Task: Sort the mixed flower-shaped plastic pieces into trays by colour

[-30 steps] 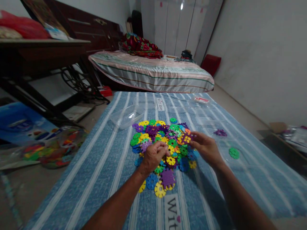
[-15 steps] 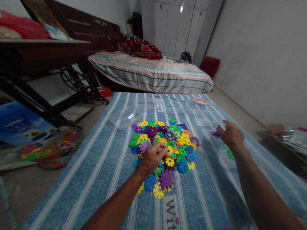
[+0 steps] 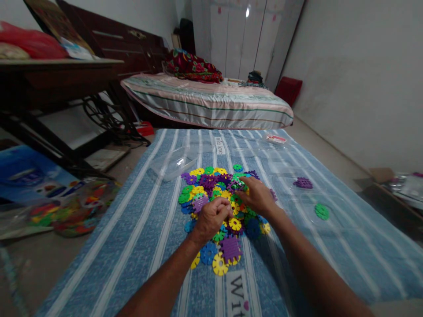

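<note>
On a blue-&-white striped, cloth-covered counter (image 3: 132, 229), a multicolored pile of notched plastic discs & squares (image 3: 235, 224) below R grip (image 3: 259, 193) & L grip (image 3: 213, 216) could slide apart if overlapping pcs. snag. R grip approx. half open, fingertips at purple square plastic lattice pc. (image 3: 236, 186), hold unclear; L grip curled nearly closed, contents, if any, hidden.

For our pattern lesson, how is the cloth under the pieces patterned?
Blue cloth with white stripes; head view.
</note>
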`<state>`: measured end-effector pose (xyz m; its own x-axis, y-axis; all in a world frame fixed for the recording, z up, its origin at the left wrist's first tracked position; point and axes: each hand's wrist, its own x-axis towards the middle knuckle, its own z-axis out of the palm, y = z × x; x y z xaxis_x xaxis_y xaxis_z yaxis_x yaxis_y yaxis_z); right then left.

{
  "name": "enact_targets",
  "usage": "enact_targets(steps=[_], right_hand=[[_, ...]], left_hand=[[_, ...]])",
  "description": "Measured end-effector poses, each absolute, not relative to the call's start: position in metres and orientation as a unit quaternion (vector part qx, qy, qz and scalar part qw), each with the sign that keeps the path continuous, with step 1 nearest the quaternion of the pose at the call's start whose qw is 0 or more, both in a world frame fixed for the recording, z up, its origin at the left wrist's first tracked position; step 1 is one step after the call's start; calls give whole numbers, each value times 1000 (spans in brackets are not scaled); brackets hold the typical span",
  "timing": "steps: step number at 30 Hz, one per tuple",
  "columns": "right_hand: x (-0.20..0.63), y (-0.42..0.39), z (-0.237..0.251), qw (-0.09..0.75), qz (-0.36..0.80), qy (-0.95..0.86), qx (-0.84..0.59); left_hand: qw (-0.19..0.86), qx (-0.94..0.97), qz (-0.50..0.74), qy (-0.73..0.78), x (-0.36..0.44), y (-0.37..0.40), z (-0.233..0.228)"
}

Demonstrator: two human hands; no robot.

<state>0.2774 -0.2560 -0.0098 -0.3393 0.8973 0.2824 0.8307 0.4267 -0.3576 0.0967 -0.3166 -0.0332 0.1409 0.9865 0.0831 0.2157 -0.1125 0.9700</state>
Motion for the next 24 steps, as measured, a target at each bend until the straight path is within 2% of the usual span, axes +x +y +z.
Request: enact_targets(steps=[5,12,18,24], right_hand=[[257,-251,-16,201,88,-807,-548],[247,-255,-27,247,90,-791,-553],[246,-257,-39,398,115,-731,-543],[251,-261,-48,523,251,-610,-540]], left_hand=[[449,611,433,487,97,-317,-31],[452,609,434,486,99,-318,-28],[462,598,443,482,99,-317,-28],[465,598,440,482,98,-317,-32]])
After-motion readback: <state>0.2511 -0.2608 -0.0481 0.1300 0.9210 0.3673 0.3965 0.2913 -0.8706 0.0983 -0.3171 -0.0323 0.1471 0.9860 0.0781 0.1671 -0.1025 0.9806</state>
